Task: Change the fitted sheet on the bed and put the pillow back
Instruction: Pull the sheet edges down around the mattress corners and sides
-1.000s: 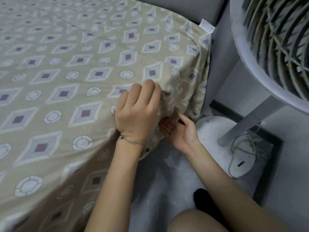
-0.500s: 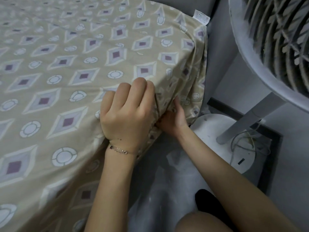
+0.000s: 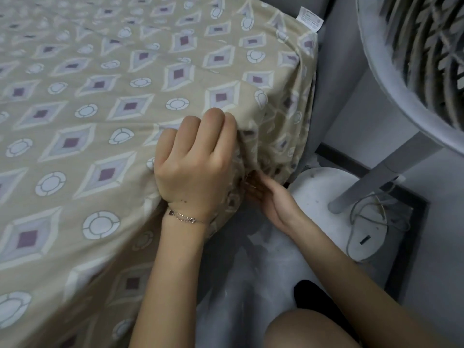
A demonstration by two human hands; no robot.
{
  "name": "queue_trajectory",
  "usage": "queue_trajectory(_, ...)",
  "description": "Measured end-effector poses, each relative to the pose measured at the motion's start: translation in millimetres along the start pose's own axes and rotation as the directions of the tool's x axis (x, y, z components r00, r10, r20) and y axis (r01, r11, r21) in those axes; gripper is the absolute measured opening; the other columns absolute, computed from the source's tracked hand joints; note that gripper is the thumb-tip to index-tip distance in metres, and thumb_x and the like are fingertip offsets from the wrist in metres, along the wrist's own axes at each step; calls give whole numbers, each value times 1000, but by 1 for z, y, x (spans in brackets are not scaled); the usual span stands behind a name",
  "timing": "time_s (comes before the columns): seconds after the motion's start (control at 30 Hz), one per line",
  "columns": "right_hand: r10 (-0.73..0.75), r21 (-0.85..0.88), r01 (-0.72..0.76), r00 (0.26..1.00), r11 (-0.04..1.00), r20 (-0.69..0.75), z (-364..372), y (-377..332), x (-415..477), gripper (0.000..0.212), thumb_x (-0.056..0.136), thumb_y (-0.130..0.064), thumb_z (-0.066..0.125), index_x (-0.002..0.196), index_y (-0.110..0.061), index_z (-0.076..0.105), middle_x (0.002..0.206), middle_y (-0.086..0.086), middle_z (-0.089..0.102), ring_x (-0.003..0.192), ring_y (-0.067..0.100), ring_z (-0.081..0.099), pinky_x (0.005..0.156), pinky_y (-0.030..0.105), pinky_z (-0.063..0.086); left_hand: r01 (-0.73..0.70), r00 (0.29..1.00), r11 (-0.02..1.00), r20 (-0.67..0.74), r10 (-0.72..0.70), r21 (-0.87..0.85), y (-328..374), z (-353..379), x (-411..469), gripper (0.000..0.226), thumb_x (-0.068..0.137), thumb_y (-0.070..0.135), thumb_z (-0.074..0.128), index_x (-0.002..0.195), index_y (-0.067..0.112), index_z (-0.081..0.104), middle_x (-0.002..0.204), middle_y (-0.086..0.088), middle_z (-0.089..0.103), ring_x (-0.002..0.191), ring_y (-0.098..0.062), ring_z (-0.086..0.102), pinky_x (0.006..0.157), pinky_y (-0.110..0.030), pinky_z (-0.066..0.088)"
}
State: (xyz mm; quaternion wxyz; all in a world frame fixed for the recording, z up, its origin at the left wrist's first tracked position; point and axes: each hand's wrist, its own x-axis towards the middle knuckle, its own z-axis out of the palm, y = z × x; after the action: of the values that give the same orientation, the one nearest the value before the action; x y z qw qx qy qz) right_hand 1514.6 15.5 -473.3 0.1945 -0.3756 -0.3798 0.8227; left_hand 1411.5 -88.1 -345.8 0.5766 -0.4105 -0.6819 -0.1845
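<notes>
A beige fitted sheet point(image 3: 105, 101) with purple diamonds and white circles covers the bed across the left and top of the view. Its corner hangs bunched at the mattress's right end, with a white label point(image 3: 309, 21) sticking up at the far corner. My left hand point(image 3: 193, 164), a bracelet on its wrist, grips a fold of the sheet at the mattress edge. My right hand point(image 3: 271, 197) reaches under that edge from below; its fingers are tucked into the gathered hem and mostly hidden. No pillow is in view.
A white standing fan point(image 3: 411, 71) fills the upper right, its pole slanting down to a round base point(image 3: 334, 197) with a coiled cord on the floor beside the bed corner. My knee point(image 3: 306, 330) and a dark slipper point(image 3: 316, 295) show at the bottom. Grey floor lies between.
My right hand has gone from open below the sheet corner to pushed up under the gathered hem. My left hand has kept its grip on the fold. The view has moved closer.
</notes>
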Motion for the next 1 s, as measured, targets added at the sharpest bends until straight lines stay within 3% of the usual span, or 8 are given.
queue_trajectory(0.23, 53, 339, -89, 992, 937, 114, 20, -6, 6, 65, 85, -48, 52, 133, -5, 51, 139, 18, 53, 125, 31, 53, 104, 40, 43, 15, 1000, 1000, -12, -15, 2, -1, 0, 3, 32, 80, -6, 47, 61, 19, 53, 65, 4, 59, 51, -21, 41, 52, -31, 27)
queue_trajectory(0.4, 82, 462, -160, 979, 872, 185, 33, -20, 32, 70, 95, -61, 36, 136, -6, 48, 141, 17, 52, 134, 33, 44, 112, 46, 33, 4, 999, 1000, -36, -3, 14, -2, 3, 4, 32, 79, -7, 49, 60, 19, 53, 63, 5, 58, 50, -20, 40, 51, -30, 26)
queue_trajectory(0.53, 94, 206, -122, 986, 971, 141, -2, -25, 26, 57, 98, -48, 39, 137, -7, 49, 135, 16, 58, 127, 30, 53, 109, 42, 40, 10, 1000, 999, -20, -9, 32, 1, 3, -1, 32, 79, -7, 48, 61, 19, 53, 64, 4, 57, 51, -20, 38, 51, -30, 26)
queue_trajectory(0.7, -106, -23, 105, 994, 994, -37, -39, -29, 21, 19, 101, -20, 46, 105, -12, 63, 101, 4, 71, 101, 19, 65, 99, 34, 50, 142, 970, 990, 201, -135, -19, -1, -1, 4, 21, 72, -2, 59, 65, 18, 57, 67, 1, 58, 55, -24, 46, 53, -32, 27)
queue_trajectory(0.8, -173, -17, 172, 977, 985, -123, -36, -34, 34, 19, 101, -12, 44, 104, -17, 62, 103, 0, 67, 101, 15, 62, 99, 30, 46, 242, 878, 965, 447, -173, -103, -5, -4, 18, 8, 70, 6, 61, 73, 14, 61, 71, -5, 57, 61, -29, 50, 56, -32, 24)
queue_trajectory(0.87, -162, 71, 174, 976, 982, -145, -34, -38, 40, 20, 101, -12, 41, 104, -14, 61, 97, 2, 66, 97, 16, 62, 96, 30, 47, 229, 828, 960, 551, -106, -159, 1, -8, 21, 17, 73, 14, 64, 90, 12, 63, 87, -8, 60, 75, -31, 53, 63, -35, 26)
queue_trajectory(0.93, -153, 116, 171, 977, 979, -150, -33, -42, 42, 21, 102, -14, 40, 109, -12, 60, 97, 3, 65, 94, 16, 61, 97, 31, 46, 204, 804, 958, 593, -48, -199, 14, -10, 23, 39, 77, 30, 68, 111, 14, 60, 106, -10, 58, 91, -34, 52, 69, -39, 31)
queue_trajectory(1.0, -140, 113, 160, 976, 981, -166, -34, -44, 42, 22, 102, -15, 40, 112, -11, 58, 99, 4, 64, 93, 16, 60, 96, 32, 46, 188, 824, 966, 563, -56, -178, 31, -3, 23, 43, 78, 38, 68, 114, 16, 60, 107, -8, 59, 93, -32, 53, 71, -39, 35)
